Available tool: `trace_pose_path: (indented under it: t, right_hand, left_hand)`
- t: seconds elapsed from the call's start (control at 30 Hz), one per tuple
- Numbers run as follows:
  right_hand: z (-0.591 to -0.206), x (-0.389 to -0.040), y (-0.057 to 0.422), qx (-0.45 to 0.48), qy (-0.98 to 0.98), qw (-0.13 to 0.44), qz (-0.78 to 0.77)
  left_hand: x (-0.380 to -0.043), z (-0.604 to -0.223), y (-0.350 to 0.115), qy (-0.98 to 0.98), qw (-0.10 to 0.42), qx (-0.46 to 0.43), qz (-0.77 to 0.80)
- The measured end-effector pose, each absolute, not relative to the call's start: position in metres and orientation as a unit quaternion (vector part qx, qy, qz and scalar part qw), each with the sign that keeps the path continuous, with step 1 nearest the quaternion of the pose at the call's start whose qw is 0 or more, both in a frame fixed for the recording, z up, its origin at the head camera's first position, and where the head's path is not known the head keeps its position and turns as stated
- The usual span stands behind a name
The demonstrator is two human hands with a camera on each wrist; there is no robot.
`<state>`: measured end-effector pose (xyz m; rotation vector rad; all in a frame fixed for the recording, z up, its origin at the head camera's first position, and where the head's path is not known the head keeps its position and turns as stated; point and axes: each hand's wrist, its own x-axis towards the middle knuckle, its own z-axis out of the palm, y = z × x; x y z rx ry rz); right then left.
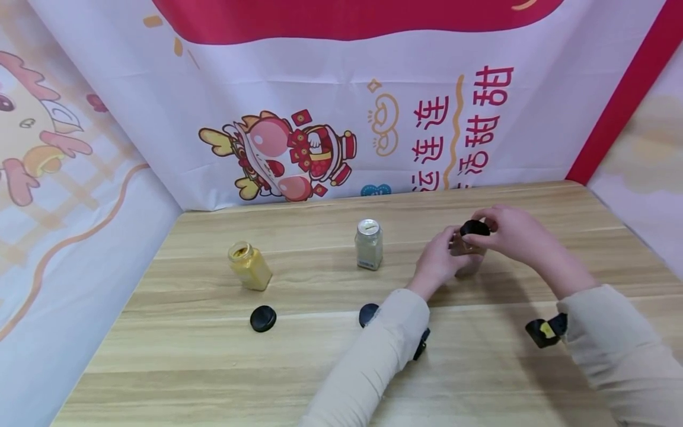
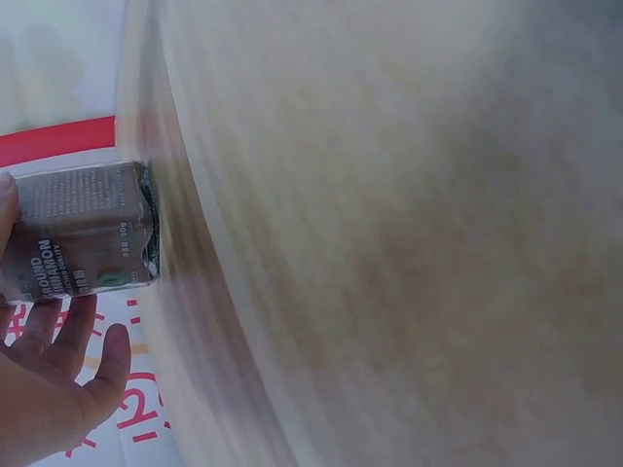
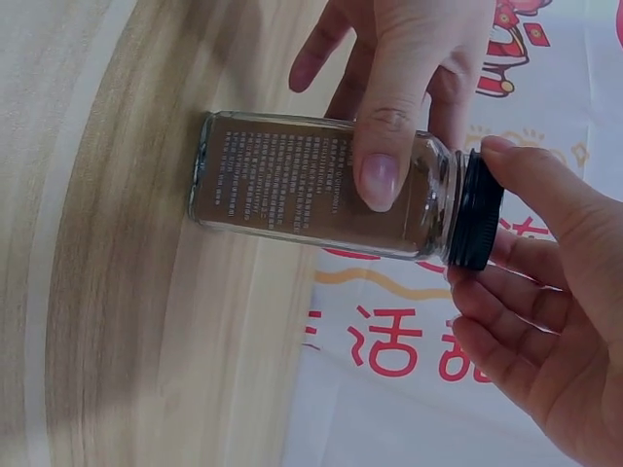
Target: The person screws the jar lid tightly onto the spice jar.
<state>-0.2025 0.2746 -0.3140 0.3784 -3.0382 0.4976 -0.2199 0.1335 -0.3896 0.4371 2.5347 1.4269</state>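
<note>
At the right of the table, my left hand [image 1: 436, 261] grips the body of a clear glass jar of ground cinnamon [image 3: 282, 185], its thumb across the printed side. The jar's label [image 2: 63, 268] faces the left wrist camera. My right hand [image 1: 509, 232] pinches the rim of the black lid [image 3: 475, 214] on the jar's neck between thumb and fingers. Whether the lid is screwed tight I cannot tell. Left of the hands stands a jar of pale powder [image 1: 369, 246] with a silvery seal on its mouth. Farther left stands an uncapped jar of yellow powder [image 1: 252, 268].
One black lid [image 1: 263, 318] lies in front of the yellow jar. Another black lid [image 1: 368, 314] is partly covered by my left sleeve [image 1: 381, 344]. The wooden table [image 1: 213, 367] ends at a printed cloth backdrop [image 1: 320, 71] behind and at the sides.
</note>
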Motion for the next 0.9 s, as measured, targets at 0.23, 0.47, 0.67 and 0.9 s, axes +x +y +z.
trace_pose_path:
  t: [0.23,0.47,0.67,0.9]
  right_hand:
    - [-0.3126,-0.2028,0.2747,0.126,-0.980,0.019,0.155]
    - [-0.3107,-0.2027,0.2778,0.154,-0.972,0.015,0.174]
    - [-0.3115,-0.2037,0.2792,0.163,-0.970,0.018,0.178]
    - [-0.3128,-0.2060,0.2774,0.158,-0.974,0.021,0.162]
  left_hand:
    - [-0.2231,-0.3880,0.1312,0.848,0.118,0.157,0.493]
    - [-0.2263,-0.3858,0.1295,0.838,0.138,0.167,0.501]
    - [-0.2270,-0.3852,0.1290,0.840,0.133,0.171,0.497]
    - [-0.2257,-0.3861,0.1295,0.843,0.134,0.162,0.495]
